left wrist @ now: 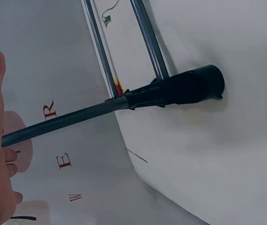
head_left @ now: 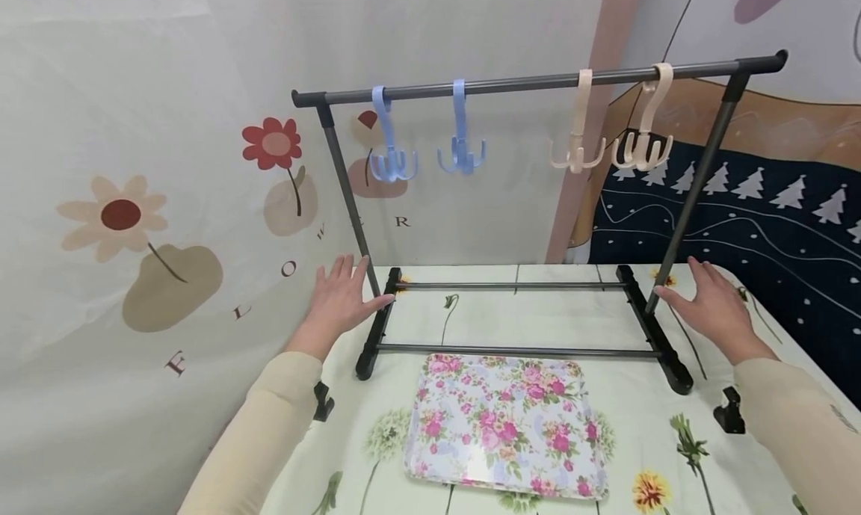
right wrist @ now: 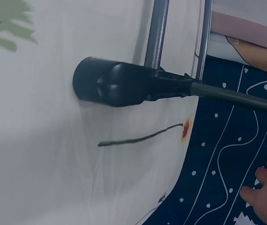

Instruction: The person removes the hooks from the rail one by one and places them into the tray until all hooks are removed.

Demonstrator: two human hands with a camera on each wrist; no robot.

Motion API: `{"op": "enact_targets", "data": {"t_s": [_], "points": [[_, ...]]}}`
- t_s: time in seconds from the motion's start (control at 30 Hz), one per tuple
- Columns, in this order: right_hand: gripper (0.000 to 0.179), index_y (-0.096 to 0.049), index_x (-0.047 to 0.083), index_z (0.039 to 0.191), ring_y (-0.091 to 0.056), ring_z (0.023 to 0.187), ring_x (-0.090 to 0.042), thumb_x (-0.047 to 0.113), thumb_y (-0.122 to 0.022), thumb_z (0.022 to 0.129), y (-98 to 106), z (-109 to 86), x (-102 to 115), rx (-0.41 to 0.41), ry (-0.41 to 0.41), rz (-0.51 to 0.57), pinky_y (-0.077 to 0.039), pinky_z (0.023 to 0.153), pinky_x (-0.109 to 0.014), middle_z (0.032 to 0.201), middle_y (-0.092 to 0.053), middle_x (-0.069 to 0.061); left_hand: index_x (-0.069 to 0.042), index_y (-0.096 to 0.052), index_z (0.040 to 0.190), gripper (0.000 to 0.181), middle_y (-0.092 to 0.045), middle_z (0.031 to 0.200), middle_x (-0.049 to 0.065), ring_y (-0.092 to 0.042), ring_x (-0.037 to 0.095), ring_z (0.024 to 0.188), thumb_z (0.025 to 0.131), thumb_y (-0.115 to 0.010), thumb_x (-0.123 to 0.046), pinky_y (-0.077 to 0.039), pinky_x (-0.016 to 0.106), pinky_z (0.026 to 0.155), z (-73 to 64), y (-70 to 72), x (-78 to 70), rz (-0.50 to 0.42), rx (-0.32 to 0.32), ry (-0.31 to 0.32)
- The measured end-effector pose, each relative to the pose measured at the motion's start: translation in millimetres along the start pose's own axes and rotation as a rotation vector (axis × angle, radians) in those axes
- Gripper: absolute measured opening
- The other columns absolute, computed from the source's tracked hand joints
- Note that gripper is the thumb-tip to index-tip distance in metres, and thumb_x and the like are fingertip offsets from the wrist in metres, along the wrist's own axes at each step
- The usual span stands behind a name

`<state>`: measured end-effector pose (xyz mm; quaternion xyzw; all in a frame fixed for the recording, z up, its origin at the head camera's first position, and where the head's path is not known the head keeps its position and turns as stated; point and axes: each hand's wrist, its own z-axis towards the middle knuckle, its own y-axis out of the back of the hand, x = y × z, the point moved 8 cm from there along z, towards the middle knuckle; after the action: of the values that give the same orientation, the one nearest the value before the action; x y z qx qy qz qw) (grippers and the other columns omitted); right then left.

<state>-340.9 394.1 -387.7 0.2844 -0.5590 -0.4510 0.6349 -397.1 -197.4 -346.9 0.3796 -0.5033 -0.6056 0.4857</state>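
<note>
A small dark grey clothes rack [head_left: 518, 87] stands on the table, its top bar across the view. Two blue hooks [head_left: 461, 137] hang from the bar toward the left, and two cream hooks [head_left: 578, 130] toward the right. My left hand [head_left: 341, 294] is beside the rack's left post, fingers extended and thumb toward the post. Beside the right post is my right hand [head_left: 713, 302], its fingers likewise spread. Neither hand holds anything. In the left wrist view the left post [left wrist: 63, 123] runs behind my hand; in the right wrist view my fingers [right wrist: 260, 180] show at the lower right.
A stack of folded floral-patterned cloth or sheets [head_left: 501, 425] lies in front of the rack on the flower-print tablecloth [head_left: 323, 455]. A pale curtain [head_left: 168, 66] hangs behind and left. Dark blue fabric with white trees [head_left: 773, 253] is at the right.
</note>
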Motion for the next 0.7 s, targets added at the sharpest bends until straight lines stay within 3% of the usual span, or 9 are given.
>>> {"op": "enact_targets", "data": {"t_s": [0.13,0.47,0.7], "points": [[0.095,-0.005,-0.008,0.153,-0.015,0.137,-0.061,0.059,-0.045,0.1,-2,4.9,-1,-0.008,-0.025,0.059,-0.02,0.102,-0.074,0.153,-0.009,-0.04,-0.007,-0.018,0.158,0.102,-0.019,0.159,0.027,-0.013,0.042,0.148,0.089,-0.047,-0.075,-0.009,0.065,0.114,2.1,2.6,-8.7,-0.015,0.015,0.0],[0.085,-0.009,-0.007,0.154,-0.024,0.132,-0.062,0.049,-0.046,0.103,-9,15.5,2,-0.022,-0.079,0.207,-0.028,0.099,-0.073,0.151,-0.017,-0.041,-0.006,-0.022,0.157,0.096,-0.023,0.159,0.024,-0.017,0.041,0.147,0.091,-0.051,-0.07,-0.012,0.065,0.113,6.7,13.9,-22.7,-0.074,-0.028,-0.026],[0.077,-0.014,-0.006,0.154,-0.023,0.139,-0.055,0.045,-0.044,0.104,-17,19.1,5,-0.032,-0.136,0.41,-0.031,0.102,-0.069,0.156,-0.019,-0.034,-0.007,-0.025,0.156,0.09,-0.027,0.157,0.022,-0.024,0.04,0.145,0.093,-0.053,-0.065,-0.015,0.06,0.115,8.4,22.0,-26.4,-0.21,-0.079,-0.014]]}}
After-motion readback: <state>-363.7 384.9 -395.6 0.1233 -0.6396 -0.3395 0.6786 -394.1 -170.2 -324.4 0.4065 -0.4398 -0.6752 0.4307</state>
